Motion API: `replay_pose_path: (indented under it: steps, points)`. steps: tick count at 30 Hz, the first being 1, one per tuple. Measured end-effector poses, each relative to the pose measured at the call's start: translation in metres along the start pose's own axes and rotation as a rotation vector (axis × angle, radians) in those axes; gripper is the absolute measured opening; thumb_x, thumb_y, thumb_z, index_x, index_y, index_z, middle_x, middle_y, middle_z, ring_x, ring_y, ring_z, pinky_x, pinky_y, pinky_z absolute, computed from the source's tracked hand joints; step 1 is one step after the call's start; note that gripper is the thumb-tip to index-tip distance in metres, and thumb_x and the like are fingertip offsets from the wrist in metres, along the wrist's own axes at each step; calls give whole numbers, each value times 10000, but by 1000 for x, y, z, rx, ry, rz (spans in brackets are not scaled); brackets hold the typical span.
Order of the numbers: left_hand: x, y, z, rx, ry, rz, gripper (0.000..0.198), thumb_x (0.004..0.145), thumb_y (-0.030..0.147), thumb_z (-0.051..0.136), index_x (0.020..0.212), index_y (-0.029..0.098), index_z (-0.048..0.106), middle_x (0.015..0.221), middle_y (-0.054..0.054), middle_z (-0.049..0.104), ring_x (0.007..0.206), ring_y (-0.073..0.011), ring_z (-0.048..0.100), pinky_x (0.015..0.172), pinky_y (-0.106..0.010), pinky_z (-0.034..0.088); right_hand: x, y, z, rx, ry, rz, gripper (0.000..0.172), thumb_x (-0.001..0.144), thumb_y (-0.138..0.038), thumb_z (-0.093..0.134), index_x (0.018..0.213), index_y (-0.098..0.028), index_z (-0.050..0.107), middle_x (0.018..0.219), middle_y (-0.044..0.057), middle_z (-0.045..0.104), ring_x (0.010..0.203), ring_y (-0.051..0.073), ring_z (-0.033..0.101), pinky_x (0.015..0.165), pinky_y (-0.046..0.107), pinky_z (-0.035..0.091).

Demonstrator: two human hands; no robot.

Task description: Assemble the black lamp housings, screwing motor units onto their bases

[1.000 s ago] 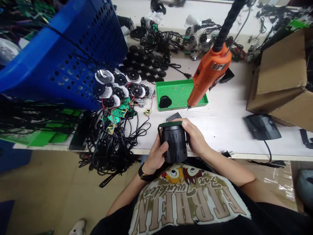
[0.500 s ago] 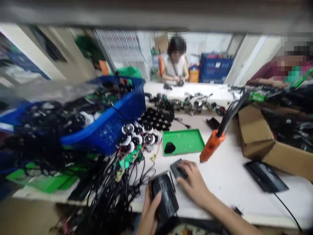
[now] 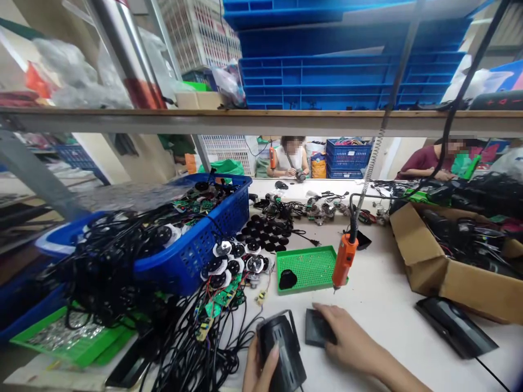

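Left hand (image 3: 259, 367) gripping black plastic cylinder (image 3: 284, 348), right hand (image 3: 347, 340) on plate (image 3: 318, 328)

Left hand (image 3: 259, 367) grips a black housing (image 3: 283, 351); right hand (image 3: 347, 340) touches a dark plate (image 3: 317, 328).

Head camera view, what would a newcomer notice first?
The blue perforated basket heaped with black cables and circuit boards dominates the bench's left, with blue crates stacked on the shelf above. An orange electric screwdriver hangs on its cord beside a green perforated tray at centre. At the bottom, the left hand holds a black cylindrical housing, the right hand on a dark flat piece.
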State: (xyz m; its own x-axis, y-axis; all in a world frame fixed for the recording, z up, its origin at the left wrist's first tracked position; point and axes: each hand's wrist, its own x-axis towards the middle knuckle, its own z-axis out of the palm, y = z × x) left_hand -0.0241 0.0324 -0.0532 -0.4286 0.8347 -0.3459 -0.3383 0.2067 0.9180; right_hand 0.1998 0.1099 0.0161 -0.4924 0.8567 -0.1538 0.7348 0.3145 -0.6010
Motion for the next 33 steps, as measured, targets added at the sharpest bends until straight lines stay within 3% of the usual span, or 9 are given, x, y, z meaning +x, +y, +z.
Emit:
replay_pose_path:
  steps: [4,7,12,15,17,22,25,28,33]
  points:
    - [5,0,8,66,-85,112,1010,747,736,786,1528,205,429,1564,-159,544,1508,-359,468,1302,-483,332,-15,12,-26,-58,15,9,728,725,-73,599,1447,-162,627,1539,147,587,1447,343,519,1256,537,376]
    - [11,-5,8,222,-135,211,913,832,736,709,1522,198,448,1594,-170,495,1535,-355,423,1320,-528,281,-20,18,-38,72,280,65,401,932,-330,591,1298,-193,685,1368,148,691,1289,340,628,1144,569,474]
    - [10,-12,7,443,-115,298,883,913,784,548,1538,167,457,1642,-204,396,1604,-367,273,1338,-584,188,1,8,-52,383,784,23,716,891,-604,696,1466,-241,470,1520,179,528,1283,354,613,1092,598,508]
    - [0,-11,7,460,-117,396,780,1008,660,506,1635,238,311,1730,-150,264,1640,-316,188,1349,-566,156,31,-11,-63,595,766,-115,899,875,-633,705,1590,-296,278,1647,178,365,1358,346,579,1116,582,508]
    - [-6,-10,6,481,-139,464,708,1048,564,501,1657,296,259,1758,-106,210,1650,-289,159,1354,-558,146,53,-22,-68,678,732,-216,894,906,-639,658,1612,-312,219,1631,163,389,1356,323,580,1116,557,515]
    - [-10,-8,-3,547,-266,574,816,1018,444,629,1682,378,160,1767,-75,200,1645,-303,178,1341,-590,181,89,-41,-71,730,863,-304,669,955,-661,535,1500,-300,396,1404,111,573,1311,309,580,1094,540,523]
    - [-9,-9,-4,521,-279,589,874,998,406,670,1688,374,134,1771,-87,180,1644,-315,175,1336,-596,194,93,-48,-64,840,889,-329,587,948,-661,514,1419,-314,466,1249,82,601,1057,266,656,933,484,594]
    - [-9,-10,-4,501,-249,623,814,1013,354,652,1678,391,184,1767,-80,198,1641,-302,191,1335,-590,198,87,-53,-55,960,876,-395,597,914,-698,515,1395,-346,489,1127,43,569,734,175,594,705,382,589]
    - [-12,-6,-4,577,-252,747,646,1046,277,568,1637,387,332,1736,-76,292,1614,-297,269,1316,-574,251,73,-59,-46,1030,909,-468,705,792,-761,634,1343,-325,576,1043,26,506,616,117,506,512,289,469]
